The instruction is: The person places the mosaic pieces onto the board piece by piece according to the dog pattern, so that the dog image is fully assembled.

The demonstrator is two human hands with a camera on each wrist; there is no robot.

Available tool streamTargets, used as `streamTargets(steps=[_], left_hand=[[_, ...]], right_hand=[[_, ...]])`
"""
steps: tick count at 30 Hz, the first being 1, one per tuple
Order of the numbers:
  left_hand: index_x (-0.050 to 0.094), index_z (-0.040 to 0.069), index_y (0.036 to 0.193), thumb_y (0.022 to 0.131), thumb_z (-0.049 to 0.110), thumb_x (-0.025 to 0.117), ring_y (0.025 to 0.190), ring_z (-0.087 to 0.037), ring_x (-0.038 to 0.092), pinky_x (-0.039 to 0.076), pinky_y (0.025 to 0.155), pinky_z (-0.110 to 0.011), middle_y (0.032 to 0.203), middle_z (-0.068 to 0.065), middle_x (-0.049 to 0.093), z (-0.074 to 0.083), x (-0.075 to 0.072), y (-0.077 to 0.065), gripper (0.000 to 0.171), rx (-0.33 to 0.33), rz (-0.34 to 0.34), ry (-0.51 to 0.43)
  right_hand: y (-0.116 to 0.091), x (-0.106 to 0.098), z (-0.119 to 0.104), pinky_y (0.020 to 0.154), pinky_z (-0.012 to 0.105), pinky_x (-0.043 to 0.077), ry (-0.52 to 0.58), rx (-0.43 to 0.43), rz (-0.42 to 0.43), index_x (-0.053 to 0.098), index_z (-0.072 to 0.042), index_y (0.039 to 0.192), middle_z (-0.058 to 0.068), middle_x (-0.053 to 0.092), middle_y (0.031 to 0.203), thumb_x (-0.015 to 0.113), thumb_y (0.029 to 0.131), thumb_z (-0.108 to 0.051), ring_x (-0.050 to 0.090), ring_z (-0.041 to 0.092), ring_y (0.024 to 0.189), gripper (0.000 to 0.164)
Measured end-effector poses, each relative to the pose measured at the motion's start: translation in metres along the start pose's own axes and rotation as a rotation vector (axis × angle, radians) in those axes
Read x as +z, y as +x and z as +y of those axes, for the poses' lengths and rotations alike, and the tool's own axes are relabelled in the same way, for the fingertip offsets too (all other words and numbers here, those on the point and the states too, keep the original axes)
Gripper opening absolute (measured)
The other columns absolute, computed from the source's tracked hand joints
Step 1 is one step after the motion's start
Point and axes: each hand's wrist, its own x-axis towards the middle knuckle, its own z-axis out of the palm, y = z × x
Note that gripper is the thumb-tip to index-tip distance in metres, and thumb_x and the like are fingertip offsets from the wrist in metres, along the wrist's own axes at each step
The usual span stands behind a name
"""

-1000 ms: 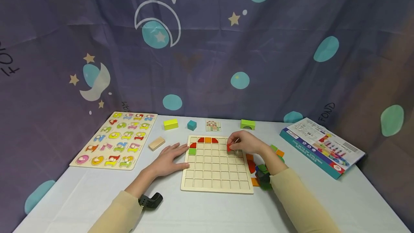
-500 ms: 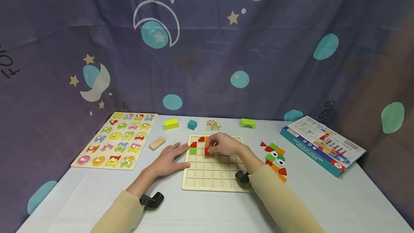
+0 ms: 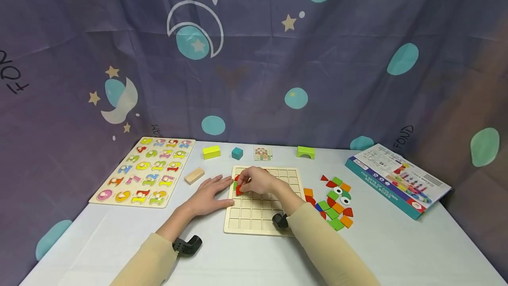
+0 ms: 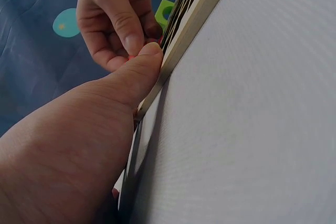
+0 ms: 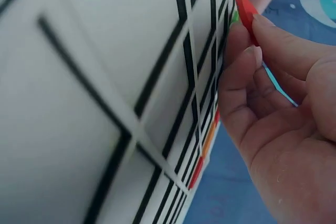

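My right hand (image 3: 259, 181) is over the upper left of a wooden grid board (image 3: 248, 220), pinching a small red tile (image 3: 238, 190) between thumb and fingers. In the right wrist view the red tile (image 5: 245, 10) sticks out past the fingertips, close over the grid. A green tile (image 3: 235, 185) sits in the left column, partly covered by that hand. Red and orange tiles along the top row are mostly hidden behind it. My left hand (image 3: 210, 195) lies with extended fingers against the board's left edge; its thumb (image 4: 139, 74) touches the rim.
Loose coloured tiles (image 3: 332, 212) lie right of the board. Behind it stand a yellow block (image 3: 211, 152), a teal cube (image 3: 237, 153), a pattern card (image 3: 263, 153) and a green arch (image 3: 305, 152). A wooden block (image 3: 194, 175), number puzzle (image 3: 147, 169) and box (image 3: 397, 180) flank it.
The right hand has carried the red tile leftward across the board, from its right side to the left column. More loose tiles show on the right. The left hand stays put.
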Motion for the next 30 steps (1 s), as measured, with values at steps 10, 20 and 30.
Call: streamTargets(steps=[10,20,30], left_hand=[[0.048,0.008,0.151,0.093,0.047,0.07,0.149,-0.033,0.025,0.013,0.121,-0.053,0.156,-0.004,0.043,-0.003,0.001,0.0,0.074,0.011,0.012,0.006],[0.048,0.007,0.151,0.093,0.047,0.07,0.149,-0.034,0.025,0.013,0.121,-0.053,0.156,-0.004,0.043,0.0,0.001,-0.001,0.074,0.005,0.004,-0.008],[0.047,0.008,0.152,0.093,0.048,0.07,0.149,-0.033,0.024,0.012,0.121,-0.053,0.157,-0.003,0.042,0.0,0.0,0.0,0.075,-0.005,0.004,-0.006]], right_hand=[[0.002,0.007,-0.006,0.069,0.023,0.046,-0.033,0.006,-0.014,0.07,-0.008,0.092,-0.005,0.063,0.08,0.074,0.091,-0.003,0.055,0.008,0.073,0.007],[0.0,0.008,-0.006,0.071,0.024,0.047,-0.084,-0.002,-0.026,0.07,-0.008,0.091,-0.005,0.062,0.079,0.075,0.089,0.0,0.055,0.009,0.075,0.01],[0.004,0.009,-0.011,0.069,0.025,0.046,-0.156,-0.036,-0.037,0.071,-0.01,0.088,-0.005,0.06,0.077,0.076,0.09,-0.003,0.054,0.009,0.074,0.009]])
